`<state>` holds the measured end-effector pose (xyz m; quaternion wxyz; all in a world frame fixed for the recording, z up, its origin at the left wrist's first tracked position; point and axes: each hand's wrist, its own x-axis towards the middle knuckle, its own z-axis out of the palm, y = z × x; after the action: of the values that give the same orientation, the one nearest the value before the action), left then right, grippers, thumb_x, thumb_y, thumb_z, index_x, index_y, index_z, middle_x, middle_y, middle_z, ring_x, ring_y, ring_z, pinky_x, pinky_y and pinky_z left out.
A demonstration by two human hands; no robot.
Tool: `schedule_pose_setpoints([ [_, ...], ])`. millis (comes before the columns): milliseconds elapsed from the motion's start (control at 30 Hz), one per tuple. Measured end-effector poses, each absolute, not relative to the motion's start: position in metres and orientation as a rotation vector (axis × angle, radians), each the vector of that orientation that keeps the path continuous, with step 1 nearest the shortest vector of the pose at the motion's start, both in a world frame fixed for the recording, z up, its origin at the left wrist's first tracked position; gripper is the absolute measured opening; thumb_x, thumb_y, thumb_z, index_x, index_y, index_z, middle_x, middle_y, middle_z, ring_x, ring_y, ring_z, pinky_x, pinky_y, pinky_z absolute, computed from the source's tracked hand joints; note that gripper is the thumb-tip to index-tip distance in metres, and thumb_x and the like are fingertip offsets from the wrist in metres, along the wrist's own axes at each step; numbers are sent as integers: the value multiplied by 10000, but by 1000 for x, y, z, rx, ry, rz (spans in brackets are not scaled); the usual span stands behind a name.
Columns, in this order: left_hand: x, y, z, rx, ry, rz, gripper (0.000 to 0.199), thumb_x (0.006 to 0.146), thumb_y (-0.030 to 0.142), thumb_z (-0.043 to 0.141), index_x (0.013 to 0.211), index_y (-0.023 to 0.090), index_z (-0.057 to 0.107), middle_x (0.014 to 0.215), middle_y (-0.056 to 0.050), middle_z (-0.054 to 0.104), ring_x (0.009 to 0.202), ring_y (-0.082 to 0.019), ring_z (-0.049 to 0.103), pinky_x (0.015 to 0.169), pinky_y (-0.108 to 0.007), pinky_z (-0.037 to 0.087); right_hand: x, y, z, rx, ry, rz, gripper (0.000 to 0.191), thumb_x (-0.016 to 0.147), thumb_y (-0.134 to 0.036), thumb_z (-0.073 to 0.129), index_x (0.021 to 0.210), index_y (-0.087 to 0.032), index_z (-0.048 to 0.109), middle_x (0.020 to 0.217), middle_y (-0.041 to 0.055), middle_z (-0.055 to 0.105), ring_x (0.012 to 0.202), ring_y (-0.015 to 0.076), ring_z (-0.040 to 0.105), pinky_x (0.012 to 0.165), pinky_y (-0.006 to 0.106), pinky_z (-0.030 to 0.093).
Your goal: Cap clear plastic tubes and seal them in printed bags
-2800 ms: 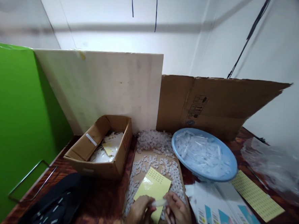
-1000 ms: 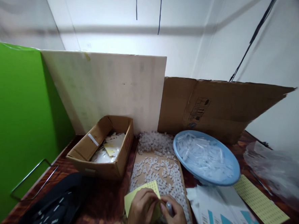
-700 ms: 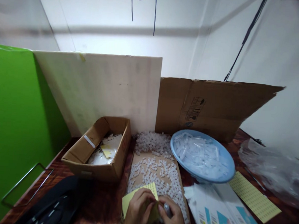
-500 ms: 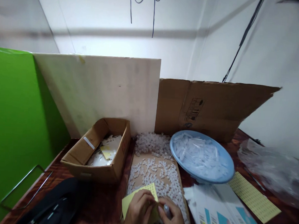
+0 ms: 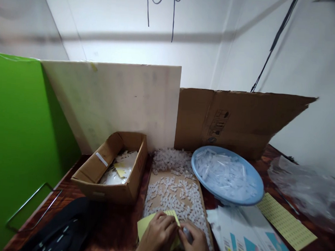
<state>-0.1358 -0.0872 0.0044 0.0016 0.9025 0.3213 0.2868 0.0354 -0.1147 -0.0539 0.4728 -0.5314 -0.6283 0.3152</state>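
Low in the view, my left hand (image 5: 158, 236) is closed on a yellow label sheet (image 5: 146, 224), which sticks out past its fingers on both sides. Close beside it, my right hand (image 5: 197, 246) grips a slim tool with a rounded grey end (image 5: 188, 236); its working tip is hidden between the hands. Both hands' fingertips meet at the sheet's right edge. Beneath and beyond them lies a cardboard tray (image 5: 160, 175) covered with many small whitish plastic pieces (image 5: 167, 193), heaped thicker at its far end.
Left stands an open cardboard box (image 5: 115, 193) with paper scraps inside. A blue basin (image 5: 261, 197) of clear plastic pieces sits right, behind white-and-blue packets (image 5: 251, 236). Another yellow label sheet (image 5: 289, 222) and a clear plastic bag (image 5: 302, 186) lie farther right. A black cap-like item (image 5: 62, 225) lies front left.
My left hand has turned over slightly and its fingers have shifted right, closer to the right hand. The right hand stays nearly in place with the tool. The view has shifted slightly.
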Motion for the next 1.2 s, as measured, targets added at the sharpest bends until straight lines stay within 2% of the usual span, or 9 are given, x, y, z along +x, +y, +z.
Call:
schedule_pose_setpoints([
  [167, -135, -76, 7, 2991, 967, 786, 154, 908, 97, 584, 789, 194, 585, 764, -28, 659, 646, -182, 647, 645, -293, 550, 34, -109, -54, -1311, -1558, 723, 387, 957, -484, 573, 905, -191, 821, 852, 124, 797, 791, 281, 758, 731, 306, 601],
  [267, -137, -73, 5, 2931, 993, 822, 143, 893, 82, 587, 808, 197, 590, 778, -32, 670, 649, -183, 664, 600, -264, 550, 33, -107, -55, -1321, -1537, 705, 415, 952, -522, 578, 881, -190, 817, 847, 124, 799, 779, 281, 759, 725, 299, 600],
  [400, -143, -74, 1, 2684, 987, 1035, 196, 902, 56, 503, 892, 200, 637, 834, -51, 700, 718, -182, 705, 651, -246, 577, 34, -110, -58, -1342, -1513, 735, 431, 961, -541, 565, 890, -192, 808, 861, 117, 795, 808, 272, 754, 742, 286, 586],
  [533, -149, -79, -2, 2493, 1007, 1071, 227, 884, 50, 506, 924, 206, 665, 876, -53, 722, 738, -170, 719, 673, -229, 591, 35, -112, -63, -1369, -1517, 765, 429, 971, -542, 557, 898, -191, 793, 880, 113, 791, 829, 267, 748, 759, 293, 581],
  [667, -151, -88, 1, 2394, 1062, 1138, 250, 891, 47, 538, 1002, 222, 679, 992, -64, 753, 893, -189, 745, 811, -264, 611, 33, -112, -65, -1436, -1450, 562, 413, 962, -554, 566, 1053, -199, 754, 1009, 132, 768, 958, 297, 734, 843, 351, 586],
  [767, -148, -93, 8, 2392, 1072, 1244, 229, 910, 65, 571, 1032, 228, 676, 998, -58, 759, 916, -191, 746, 832, -279, 611, 31, -113, -60, -1432, -1440, 424, 321, 998, -487, 524, 1045, -231, 712, 988, 116, 729, 941, 279, 716, 829, 348, 578],
  [900, -141, -97, 19, 2467, 1026, 1278, 190, 929, 84, 588, 1038, 218, 665, 961, -59, 755, 866, -195, 730, 780, -297, 604, 26, -117, -50, -1337, -1614, 562, 279, 1044, -340, 447, 903, -248, 669, 875, 56, 689, 826, 211, 695, 751, 265, 550],
  [1200, -138, -96, 21, 2787, 895, 1074, 206, 983, 87, 471, 1074, 153, 644, 939, -94, 729, 852, -229, 679, 822, -408, 569, 23, -119, -52, -1290, -1685, 562, 228, 982, -179, 452, 912, -238, 661, 872, 37, 682, 827, 199, 689, 750, 247, 531],
])
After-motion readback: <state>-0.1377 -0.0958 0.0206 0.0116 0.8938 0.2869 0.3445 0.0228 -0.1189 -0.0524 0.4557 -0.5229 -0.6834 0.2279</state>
